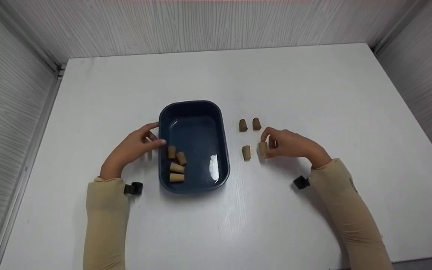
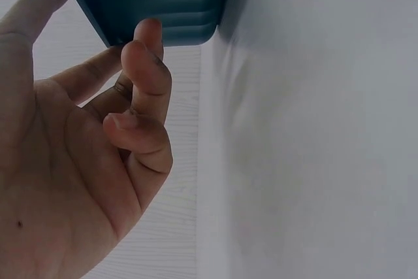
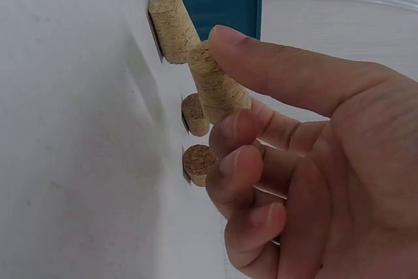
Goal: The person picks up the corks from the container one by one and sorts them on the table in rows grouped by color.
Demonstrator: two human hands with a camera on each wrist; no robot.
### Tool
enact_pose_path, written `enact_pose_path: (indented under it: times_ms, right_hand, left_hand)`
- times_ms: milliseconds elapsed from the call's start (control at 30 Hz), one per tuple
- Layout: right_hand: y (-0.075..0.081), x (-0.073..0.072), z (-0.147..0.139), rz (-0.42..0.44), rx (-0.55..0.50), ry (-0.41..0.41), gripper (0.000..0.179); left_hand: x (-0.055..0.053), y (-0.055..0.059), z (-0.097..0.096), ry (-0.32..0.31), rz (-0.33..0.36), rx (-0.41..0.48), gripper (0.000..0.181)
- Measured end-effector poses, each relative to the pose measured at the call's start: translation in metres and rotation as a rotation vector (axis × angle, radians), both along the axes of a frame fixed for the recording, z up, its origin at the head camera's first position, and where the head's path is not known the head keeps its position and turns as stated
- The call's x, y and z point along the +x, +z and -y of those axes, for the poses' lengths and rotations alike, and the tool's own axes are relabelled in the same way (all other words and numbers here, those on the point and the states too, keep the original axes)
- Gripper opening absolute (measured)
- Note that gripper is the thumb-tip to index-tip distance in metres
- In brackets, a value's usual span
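A dark blue rectangular dish [image 1: 194, 190] stands on the table with several tapered cork stoppers [image 1: 177, 167] lying in its near left part. At the dish's left side, my left hand [image 1: 135, 146] holds the wall, thumb at the rim and index finger against the outside; the other fingers curl loosely in the left wrist view. My right hand [image 1: 290, 144] pinches a light cork stopper [image 3: 219, 86] between thumb and fingers, right of the dish. Beside it stands another light cork stopper [image 1: 246, 153]. Two darker cork stoppers [image 1: 242, 125] [image 1: 256, 124] stand farther back.
The white table [image 1: 294, 82] runs back to a pale wood-grain wall [image 1: 216, 26], with side panels at left and right. Small black wrist mounts [image 1: 136, 188] [image 1: 301, 182] stick out inward from both sleeves.
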State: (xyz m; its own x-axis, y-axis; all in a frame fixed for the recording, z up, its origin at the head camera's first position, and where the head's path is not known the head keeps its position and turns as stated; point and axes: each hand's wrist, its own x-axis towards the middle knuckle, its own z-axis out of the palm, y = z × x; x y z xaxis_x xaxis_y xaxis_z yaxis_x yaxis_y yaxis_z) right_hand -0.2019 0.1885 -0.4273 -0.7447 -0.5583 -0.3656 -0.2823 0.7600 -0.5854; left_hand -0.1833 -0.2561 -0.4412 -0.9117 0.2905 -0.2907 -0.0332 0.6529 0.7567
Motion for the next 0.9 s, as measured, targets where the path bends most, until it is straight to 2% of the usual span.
enact_pose_path:
  times_ms: [233,467,900]
  right_hand:
    - [-0.0043,0.0014,0.0003,0.009,0.037,0.013,0.03]
    - [-0.0077,0.0018,0.0047,-0.036,0.059,0.021,0.028]
    - [-0.0095,0.0021,0.0062,-0.065,0.098,-0.012,0.03]
  left_hand:
    - [0.0004,-0.0032,0.0003,0.002,0.016,-0.005,0.075]
    - [-0.0005,-0.0024,0.0001,0.011,0.026,-0.014,0.076]
    - [-0.0008,-0.0013,-0.0004,0.008,0.027,-0.014,0.076]
